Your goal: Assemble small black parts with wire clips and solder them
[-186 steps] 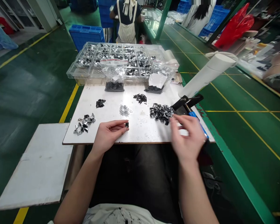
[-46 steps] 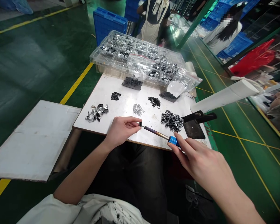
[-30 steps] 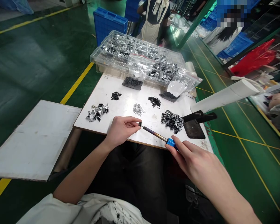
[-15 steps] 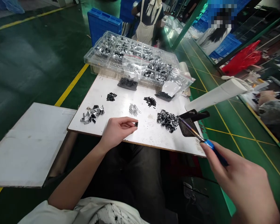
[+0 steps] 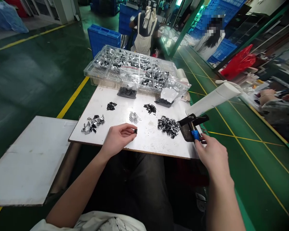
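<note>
My left hand (image 5: 120, 136) is over the front edge of the white board (image 5: 144, 144), pinching a small black part (image 5: 135, 131) between thumb and fingertips. At the right edge, my right hand (image 5: 213, 152) grips a screwdriver (image 5: 195, 134) by its blue handle. Its shaft points into a black holder (image 5: 187, 133), where the tip is hidden. Beside that holder lies a pile of black and silver parts (image 5: 168, 126). Tiny silver pieces (image 5: 134, 117) are heaped just beyond my left hand.
Two small black heaps (image 5: 111, 106) (image 5: 150, 108) and some shiny parts (image 5: 93, 124) lie on the board. Behind stand plastic bags (image 5: 127, 92) (image 5: 164, 102) and a clear compartment tray (image 5: 89, 72). A white roll (image 5: 213, 98) leans at right. Other people (image 5: 144, 32) are farther off.
My right hand has moved left and inward, bringing the screwdriver from slanting across the board's edge down into the black holder. My left hand still pinches the small part.
</note>
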